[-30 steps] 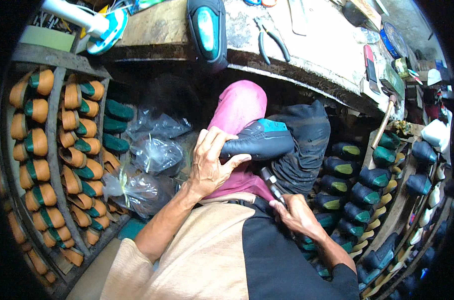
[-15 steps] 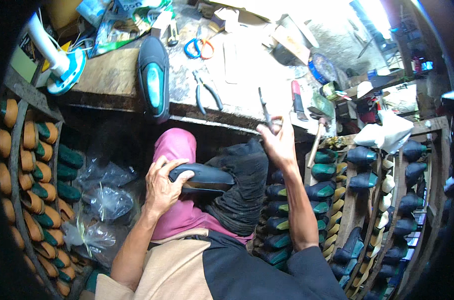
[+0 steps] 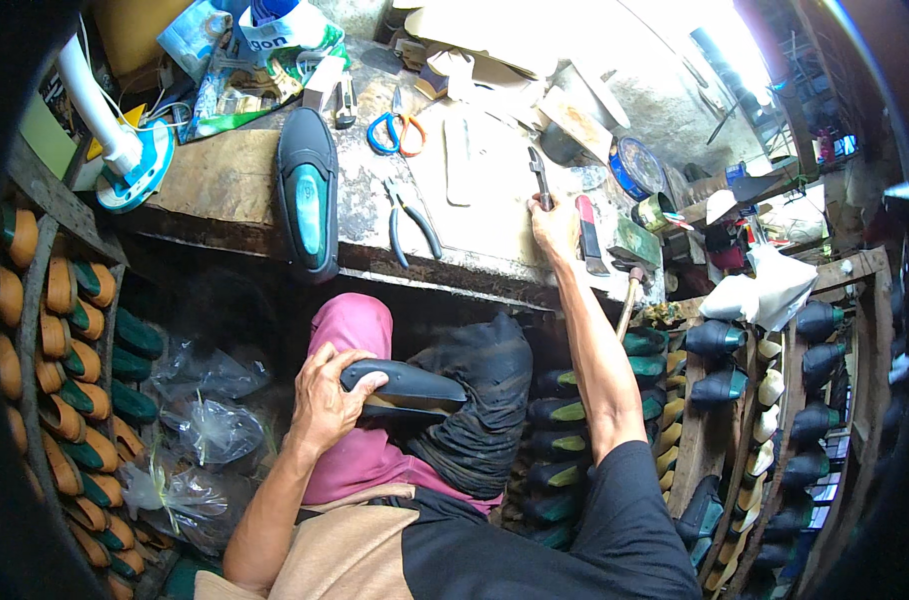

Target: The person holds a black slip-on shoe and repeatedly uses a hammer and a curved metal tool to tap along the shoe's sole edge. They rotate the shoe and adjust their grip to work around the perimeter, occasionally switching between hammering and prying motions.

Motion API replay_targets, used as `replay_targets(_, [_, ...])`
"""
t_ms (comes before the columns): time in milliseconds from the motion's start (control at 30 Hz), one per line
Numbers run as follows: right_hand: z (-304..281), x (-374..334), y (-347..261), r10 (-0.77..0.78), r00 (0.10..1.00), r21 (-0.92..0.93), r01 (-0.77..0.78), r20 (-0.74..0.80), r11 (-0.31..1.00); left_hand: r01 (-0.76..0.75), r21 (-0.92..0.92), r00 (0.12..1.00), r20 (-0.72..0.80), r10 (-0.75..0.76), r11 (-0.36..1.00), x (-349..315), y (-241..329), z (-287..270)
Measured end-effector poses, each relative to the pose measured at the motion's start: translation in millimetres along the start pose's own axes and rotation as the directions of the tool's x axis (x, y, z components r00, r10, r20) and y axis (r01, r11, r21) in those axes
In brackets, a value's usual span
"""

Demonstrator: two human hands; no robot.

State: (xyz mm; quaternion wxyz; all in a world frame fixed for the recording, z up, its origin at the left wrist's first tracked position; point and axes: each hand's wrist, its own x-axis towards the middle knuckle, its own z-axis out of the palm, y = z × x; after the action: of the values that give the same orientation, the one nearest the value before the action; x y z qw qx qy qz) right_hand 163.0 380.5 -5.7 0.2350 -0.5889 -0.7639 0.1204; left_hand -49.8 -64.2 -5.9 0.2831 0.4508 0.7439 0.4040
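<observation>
My left hand point(image 3: 330, 392) is closed around one end of a dark shoe point(image 3: 412, 384), thumb on top. The shoe lies on its side over my lap, its pale underside edge turned down toward me. Out over the workbench, my right hand point(image 3: 555, 228) grips the lower end of a slim dark metal hand tool point(image 3: 540, 176) with a notched head; its exact kind does not show. Just right of that hand lies a red-and-black tool point(image 3: 590, 236). A finished-looking dark loafer point(image 3: 308, 190) with a teal insole stands at the bench's front edge, left of centre.
On the bench point(image 3: 365, 220) lie pliers point(image 3: 411, 222), blue-and-orange scissors point(image 3: 397, 134) and a cutter knife point(image 3: 346, 103). A wooden-handled hammer point(image 3: 631, 300) sticks out at the right edge. Shoe racks point(image 3: 83, 380) flank both sides, with plastic bags point(image 3: 210, 415) at left. A white lamp stand point(image 3: 125, 150) rises at back left.
My right hand has reached forward and lowered to the bench with the metal tool. My left hand keeps its hold on the shoe. The view has shifted slightly.
</observation>
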Motion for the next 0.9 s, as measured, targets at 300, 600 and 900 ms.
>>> replay_targets(300, [5.9,15.9,-1.6,-0.219,0.974,-0.179,0.225,0.057,0.958,0.025,0.044,1.000,0.008,-0.026,0.999,2.6,-0.6,2.5])
replay_targets(600, [-26.4,-206.8,-87.1,-0.209,0.665,0.574,-0.393,0.717,0.718,-0.082,0.094,0.996,-0.017,0.084,0.992,3.1,-5.2,8.8])
replay_targets(900, [-19.7,-277.9,-116.0,-0.119,0.515,0.468,-0.625,0.849,0.625,-0.110,0.118,0.994,0.011,0.110,0.987,-2.8,-5.9,8.6])
